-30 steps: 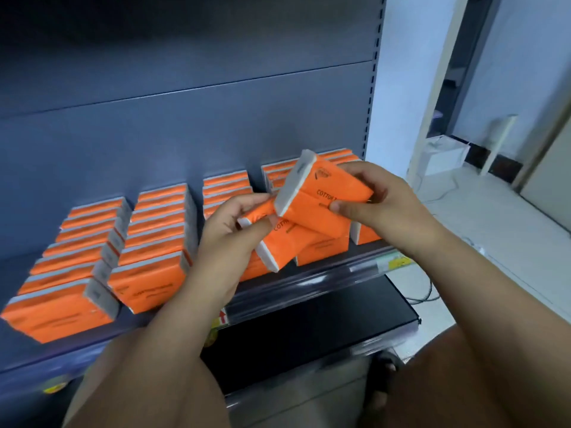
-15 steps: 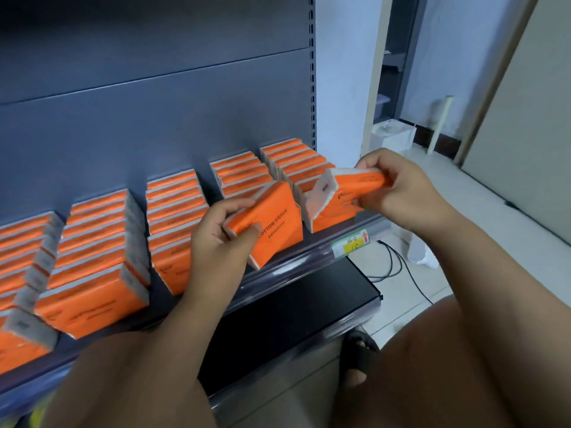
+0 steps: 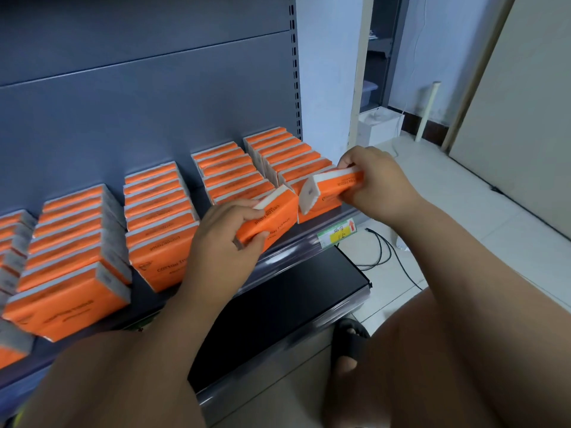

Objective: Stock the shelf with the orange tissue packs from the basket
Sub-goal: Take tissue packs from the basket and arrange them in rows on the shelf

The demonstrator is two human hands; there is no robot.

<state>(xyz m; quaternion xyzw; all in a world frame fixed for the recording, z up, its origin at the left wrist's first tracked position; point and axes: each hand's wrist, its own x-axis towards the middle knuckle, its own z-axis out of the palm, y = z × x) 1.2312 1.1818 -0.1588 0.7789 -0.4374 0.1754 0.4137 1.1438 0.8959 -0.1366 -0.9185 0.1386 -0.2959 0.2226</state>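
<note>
Several rows of orange tissue packs stand upright on the grey shelf. My left hand grips one orange pack at the front of the second row from the right. My right hand holds another orange pack by its right end, tilted, at the front of the rightmost row. The basket is out of view.
A yellow price tag sits on the shelf's front rail. Below is a dark lower shelf. On the tiled floor to the right lie black cables, a white box and a white pole. My sandalled foot is beneath.
Both hands moved apart and down toward the shelf front. Each pack has gone from mid-air to the front of its own row. The view swung right.
</note>
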